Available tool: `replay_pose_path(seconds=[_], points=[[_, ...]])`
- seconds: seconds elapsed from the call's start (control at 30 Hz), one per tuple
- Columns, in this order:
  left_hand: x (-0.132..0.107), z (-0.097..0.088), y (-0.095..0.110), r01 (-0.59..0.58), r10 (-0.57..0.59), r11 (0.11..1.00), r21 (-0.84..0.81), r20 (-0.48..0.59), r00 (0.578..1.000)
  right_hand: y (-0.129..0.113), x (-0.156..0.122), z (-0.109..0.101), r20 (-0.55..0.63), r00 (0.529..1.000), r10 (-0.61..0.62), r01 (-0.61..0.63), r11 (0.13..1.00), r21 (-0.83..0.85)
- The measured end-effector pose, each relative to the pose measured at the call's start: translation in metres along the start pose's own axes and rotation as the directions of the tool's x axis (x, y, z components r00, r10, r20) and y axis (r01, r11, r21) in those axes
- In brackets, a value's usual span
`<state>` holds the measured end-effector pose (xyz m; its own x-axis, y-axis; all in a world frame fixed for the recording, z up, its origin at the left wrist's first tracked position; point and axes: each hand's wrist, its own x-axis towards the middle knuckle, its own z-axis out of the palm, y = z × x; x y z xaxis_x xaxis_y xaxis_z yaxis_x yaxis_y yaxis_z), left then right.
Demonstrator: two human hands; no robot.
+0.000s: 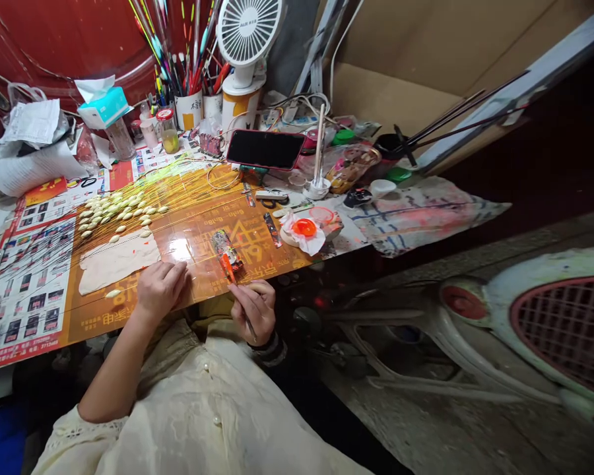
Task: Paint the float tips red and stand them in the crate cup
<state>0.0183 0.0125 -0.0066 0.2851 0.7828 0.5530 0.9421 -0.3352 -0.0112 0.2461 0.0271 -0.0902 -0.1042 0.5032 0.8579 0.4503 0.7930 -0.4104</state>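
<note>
My left hand [161, 288] rests on the table's front edge with its fingers curled, pinching a thin yellow rod [198, 198] that runs away across the orange sheet [202, 224]. My right hand [253, 309] is closed on a small brush [235, 287] whose tip carries orange paint. The brush tip sits beside a paint-smeared block [226, 251]. White float bodies [113, 214] on thin rods lie fanned out at the left. A lid of orange paint [304, 227] sits on a white tissue to the right.
A black phone [264, 149] leans on a stand behind the work. A white desk fan [247, 39], cups of coloured rods [188, 105], a tissue box [103, 105] and jars crowd the back. A white cloth [116, 260] lies near my left hand. A floor fan [549, 323] lies at the right.
</note>
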Motion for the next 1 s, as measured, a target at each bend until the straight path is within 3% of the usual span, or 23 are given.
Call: replay_pose_path(seconds=[0.33,1.0], points=[[-0.001,0.001,0.0,-0.001,0.001,1.0,0.007,0.003,1.0,-0.01,-0.002,0.001,0.098,0.994,-0.04,0.032,0.997,0.077],[-0.001,0.001,0.001,0.013,-0.013,1.0,-0.018,0.006,1.0,-0.012,-0.005,0.005,0.16,0.987,-0.01,0.003,0.999,0.045]])
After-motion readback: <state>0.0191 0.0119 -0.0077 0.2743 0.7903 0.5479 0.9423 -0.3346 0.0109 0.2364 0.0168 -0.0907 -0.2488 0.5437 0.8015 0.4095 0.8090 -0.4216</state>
